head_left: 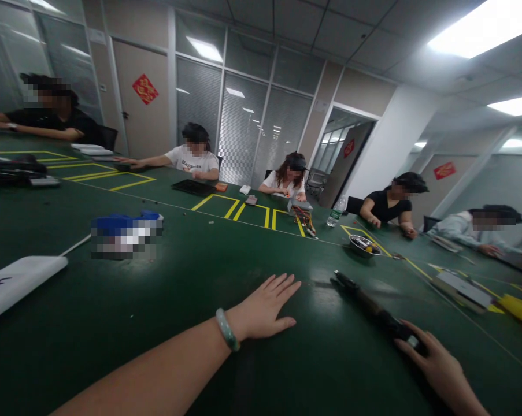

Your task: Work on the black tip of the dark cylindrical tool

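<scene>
My left hand (265,307) lies flat on the dark green table top (226,277), fingers spread and holding nothing, with a pale green bangle (226,329) on the wrist. At the lower right, my right hand (436,361) closes around the near end of a long black hand tool (369,307), which lies along the table and points away from me. A steel bowl (363,245) of small parts stands beyond the tool's far tip, apart from both hands.
Yellow tape lines (252,211) mark the green table. A water bottle (336,212), a wired electronic unit (299,212), a blurred blue item (126,230), a white pad (22,287) and a yellow object (521,310) lie about. Several co-workers sit around the table.
</scene>
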`<state>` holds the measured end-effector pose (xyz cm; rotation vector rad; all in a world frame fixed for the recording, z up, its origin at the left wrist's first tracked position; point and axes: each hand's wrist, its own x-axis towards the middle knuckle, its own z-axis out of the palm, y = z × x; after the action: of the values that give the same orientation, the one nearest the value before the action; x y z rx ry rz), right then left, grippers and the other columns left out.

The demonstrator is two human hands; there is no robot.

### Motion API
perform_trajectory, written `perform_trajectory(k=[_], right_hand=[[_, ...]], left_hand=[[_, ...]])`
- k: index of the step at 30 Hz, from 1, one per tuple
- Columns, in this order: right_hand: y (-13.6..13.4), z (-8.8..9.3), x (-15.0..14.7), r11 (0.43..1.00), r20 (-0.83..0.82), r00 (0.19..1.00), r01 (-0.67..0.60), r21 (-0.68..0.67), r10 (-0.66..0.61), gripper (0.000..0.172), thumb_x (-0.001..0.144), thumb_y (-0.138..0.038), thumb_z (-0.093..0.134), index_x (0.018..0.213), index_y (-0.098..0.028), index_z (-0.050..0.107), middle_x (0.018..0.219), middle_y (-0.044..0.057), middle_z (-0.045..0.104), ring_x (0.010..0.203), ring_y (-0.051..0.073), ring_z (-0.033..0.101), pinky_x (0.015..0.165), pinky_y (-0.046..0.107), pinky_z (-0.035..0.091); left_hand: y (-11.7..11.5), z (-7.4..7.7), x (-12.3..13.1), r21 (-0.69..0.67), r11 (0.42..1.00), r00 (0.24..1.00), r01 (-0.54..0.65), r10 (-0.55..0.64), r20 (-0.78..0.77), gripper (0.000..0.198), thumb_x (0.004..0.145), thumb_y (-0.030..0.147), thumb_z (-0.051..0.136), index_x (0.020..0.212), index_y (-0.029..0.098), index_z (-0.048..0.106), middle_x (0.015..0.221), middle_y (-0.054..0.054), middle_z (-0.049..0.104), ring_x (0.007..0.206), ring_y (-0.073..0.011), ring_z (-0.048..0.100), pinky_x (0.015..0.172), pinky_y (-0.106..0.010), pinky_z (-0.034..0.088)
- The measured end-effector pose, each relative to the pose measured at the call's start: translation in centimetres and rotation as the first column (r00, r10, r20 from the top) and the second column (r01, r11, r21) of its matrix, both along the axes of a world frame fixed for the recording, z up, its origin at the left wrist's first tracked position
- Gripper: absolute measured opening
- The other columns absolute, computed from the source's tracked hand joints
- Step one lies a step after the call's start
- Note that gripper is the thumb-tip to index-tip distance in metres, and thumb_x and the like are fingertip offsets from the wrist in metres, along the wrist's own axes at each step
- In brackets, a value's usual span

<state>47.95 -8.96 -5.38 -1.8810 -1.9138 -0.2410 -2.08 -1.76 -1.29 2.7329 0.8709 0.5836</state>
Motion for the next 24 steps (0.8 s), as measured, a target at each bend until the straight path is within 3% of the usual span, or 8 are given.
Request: perform_trajectory(k=[3, 8, 11, 13, 16, 20, 22, 24], right_hand=[[2.2, 1.1, -9.1, 0.983, -0.173, 0.978, -0.142, -0.116, 0.121, 0.047, 0.083, -0.053, 0.052, 0.13, -0.044, 0.048, 0.111, 0.006, 0.061, 0.098, 0.03, 0.061, 0.082, 0.043, 0.047], [6.0, 2.1, -24.4, 0.918, -0.166, 0.92, -0.377, -0.124, 0.355, 0.047, 0.08, -0.037, 0.059, 0.127, -0.034, 0.054, 0.118, 0.005, 0.06, 0.11, 0.03, 0.055, 0.095, 0.045, 0.04], [7.3, 2.4, -31.4, 0.866, -0.147, 0.877, -0.478, -0.149, 0.458, 0.049, 0.081, -0.025, 0.055, 0.13, -0.027, 0.052, 0.131, 0.007, 0.054, 0.123, 0.028, 0.045, 0.102, 0.044, 0.033], [7.5, 2.8, -34.1, 0.83, -0.131, 0.843, -0.537, -0.153, 0.521, 0.049, 0.082, -0.022, 0.052, 0.131, -0.025, 0.051, 0.136, 0.008, 0.05, 0.128, 0.027, 0.04, 0.105, 0.045, 0.03], [6.8, 3.1, -35.0, 0.825, -0.117, 0.833, -0.552, -0.119, 0.54, 0.053, 0.084, -0.026, 0.053, 0.136, -0.027, 0.045, 0.137, 0.006, 0.049, 0.126, 0.028, 0.042, 0.105, 0.045, 0.032], [3.7, 2.0, -31.4, 0.948, 0.028, 0.947, -0.318, -0.017, 0.319, 0.069, 0.086, -0.041, 0.056, 0.147, -0.027, 0.027, 0.147, 0.01, 0.036, 0.13, 0.034, 0.039, 0.103, 0.05, 0.038], [1.6, 1.1, -28.6, 0.984, 0.129, 0.977, -0.173, 0.032, 0.167, 0.062, 0.089, -0.045, 0.049, 0.145, -0.025, 0.031, 0.146, 0.014, 0.037, 0.125, 0.037, 0.044, 0.097, 0.053, 0.043], [-0.5, 0.5, -26.0, 0.995, 0.21, 0.973, -0.102, 0.013, 0.097, 0.047, 0.092, -0.043, 0.04, 0.134, -0.023, 0.048, 0.137, 0.015, 0.046, 0.113, 0.038, 0.054, 0.088, 0.052, 0.049]], left_hand=[[-0.5, 0.9, 0.4, 0.087, 0.996, 1.0, -0.002, 0.0, 0.032, 0.084, 0.09, 0.057, 0.049, 0.153, 0.026, 0.003, 0.16, -0.005, 0.009, 0.146, -0.0249, 0.009, 0.118, -0.043, 0.013], [-1.0, 1.7, 0.6, 0.177, 0.981, 0.993, -0.076, 0.058, 0.104, 0.072, 0.092, 0.052, 0.048, 0.151, 0.027, 0.017, 0.157, -0.003, 0.024, 0.145, -0.0228, 0.018, 0.118, -0.041, 0.016], [-0.7, 1.5, 0.2, 0.167, 0.972, 0.981, -0.163, 0.143, 0.128, 0.057, 0.098, 0.048, 0.037, 0.149, 0.027, 0.025, 0.153, -0.002, 0.034, 0.142, -0.0204, 0.025, 0.117, -0.041, 0.019], [-0.2, 1.1, -0.2, 0.143, 0.962, 0.968, -0.234, 0.217, 0.125, 0.053, 0.099, 0.048, 0.031, 0.148, 0.026, 0.03, 0.151, -0.003, 0.037, 0.14, -0.0209, 0.03, 0.115, -0.041, 0.022], [0.2, 0.6, -0.6, 0.127, 0.949, 0.955, -0.287, 0.275, 0.109, 0.055, 0.099, 0.05, 0.028, 0.147, 0.024, 0.032, 0.149, -0.006, 0.039, 0.136, -0.0225, 0.037, 0.11, -0.04, 0.03], [0.2, 0.6, -0.7, 0.15, 0.949, 0.959, -0.276, 0.262, 0.108, 0.057, 0.096, 0.056, 0.035, 0.142, 0.024, 0.039, 0.144, -0.007, 0.047, 0.128, -0.0238, 0.045, 0.103, -0.039, 0.037], [0.1, 0.6, -0.5, 0.16, 0.954, 0.966, -0.254, 0.24, 0.097, 0.055, 0.091, 0.059, 0.045, 0.134, 0.024, 0.049, 0.133, -0.007, 0.056, 0.12, -0.0252, 0.051, 0.098, -0.039, 0.039], [0.1, 0.6, -0.4, 0.156, 0.965, 0.977, -0.212, 0.205, 0.056, 0.051, 0.086, 0.06, 0.054, 0.121, 0.025, 0.059, 0.117, -0.006, 0.064, 0.107, -0.0256, 0.057, 0.091, -0.038, 0.042]])
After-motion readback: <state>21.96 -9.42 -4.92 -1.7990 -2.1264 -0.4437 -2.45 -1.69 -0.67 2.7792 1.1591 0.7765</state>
